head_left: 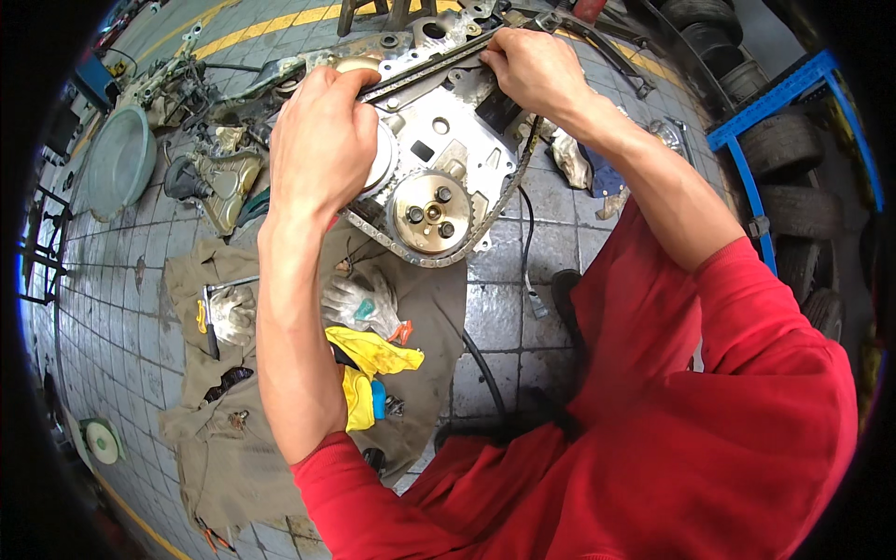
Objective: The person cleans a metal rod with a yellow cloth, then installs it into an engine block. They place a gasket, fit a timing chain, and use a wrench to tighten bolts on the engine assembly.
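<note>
Two bare hands (322, 140) (541, 75), one chain (401, 253) and one gold-coloured sprocket (425, 235) with three bolts (443, 194) show. There is one basin (121, 163).

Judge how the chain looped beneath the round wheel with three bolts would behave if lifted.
The chain would likely be floppy, since its small links curve around the lower side of the wheel. It is probably heavy for its size, looking like metal.
</note>
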Motion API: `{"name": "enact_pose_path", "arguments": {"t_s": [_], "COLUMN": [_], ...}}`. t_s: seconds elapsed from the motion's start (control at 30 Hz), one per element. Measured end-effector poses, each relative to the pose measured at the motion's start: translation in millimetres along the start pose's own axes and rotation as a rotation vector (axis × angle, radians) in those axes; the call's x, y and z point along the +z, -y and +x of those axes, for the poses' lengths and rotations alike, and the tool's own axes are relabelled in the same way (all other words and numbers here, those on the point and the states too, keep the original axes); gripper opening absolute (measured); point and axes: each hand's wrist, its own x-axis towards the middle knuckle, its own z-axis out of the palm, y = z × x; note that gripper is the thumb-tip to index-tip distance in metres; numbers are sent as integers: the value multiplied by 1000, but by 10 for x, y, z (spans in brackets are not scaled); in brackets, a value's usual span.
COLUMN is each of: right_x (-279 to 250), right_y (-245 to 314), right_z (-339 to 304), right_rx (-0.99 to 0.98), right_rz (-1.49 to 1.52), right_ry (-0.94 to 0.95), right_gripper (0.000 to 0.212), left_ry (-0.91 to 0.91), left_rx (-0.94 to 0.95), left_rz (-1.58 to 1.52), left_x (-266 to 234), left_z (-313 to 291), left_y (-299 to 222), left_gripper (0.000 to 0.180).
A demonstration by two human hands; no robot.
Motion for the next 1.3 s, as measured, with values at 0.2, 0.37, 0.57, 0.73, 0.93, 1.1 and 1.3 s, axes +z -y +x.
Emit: {"name": "enact_pose_path", "arguments": {"t_s": [0.2,0.37,0.57,0.73,0.93,1.1,1.3], "right_x": [25,11,19,18,-76,-467,-872], "right_y": [-135,-76,-73,-78,-37,-224,-432], "right_z": [-53,-1,-21,-8,39,108,-73], "right_rx": [-117,-85,-82,-69,-13,-124,-194], "right_rz": [89,15,94,127,74,114,109], "right_ry": [-114,-74,-85,-74,40,208,249], "right_gripper": [23,28,24,22,23,28,31], "left_ry": [8,-15,11,-16,-40,37,163], "left_rx": [-13,5,-24,4,20,-89,-147], "left_rz": [-13,-38,-49,-30,-59,-348,-443], "left_x": [-1,38,-7,-8,8,-69,-224], "left_z": [26,18,-8,-6,6,75,283], "left_y": [-11,25,-16,13,36,125,238], "left_gripper": [33,34,35,33,29,37,41]}}
